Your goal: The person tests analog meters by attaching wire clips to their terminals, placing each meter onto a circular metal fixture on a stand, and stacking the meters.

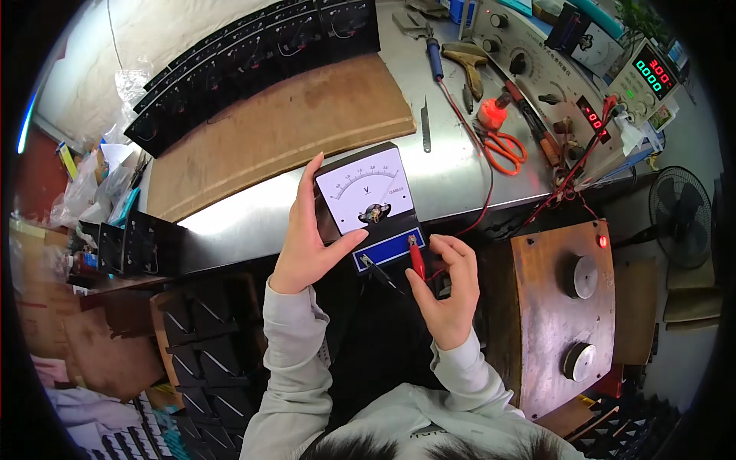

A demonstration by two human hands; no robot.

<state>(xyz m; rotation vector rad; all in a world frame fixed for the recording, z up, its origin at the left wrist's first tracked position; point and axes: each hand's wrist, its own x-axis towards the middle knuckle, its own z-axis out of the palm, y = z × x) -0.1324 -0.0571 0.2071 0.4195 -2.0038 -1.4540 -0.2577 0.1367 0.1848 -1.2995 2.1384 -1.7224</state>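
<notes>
My left hand (pixel 297 249) grips a black-framed analog voltmeter (pixel 368 184) by its left side, fingers along the edge and thumb on the lower front. The white dial is marked V, and its lower mechanism is exposed. Below the dial is a blue strip with a white border (pixel 389 250). A red alligator clip (pixel 416 259) is at the strip's right end and a black alligator clip (pixel 377 271) at its left. My right hand (pixel 451 291) is beside the red clip, thumb and fingers apart; whether the thumb touches the clip is unclear.
Behind the meter, a wooden board (pixel 284 126) lies on the metal bench with a row of black meter housings (pixel 261 57). To the right are tweezers (pixel 425 126), orange-handled scissors (pixel 504 152), a soldering iron (pixel 435 60) and test equipment (pixel 529 57). A knobbed box (pixel 563 307) stands right.
</notes>
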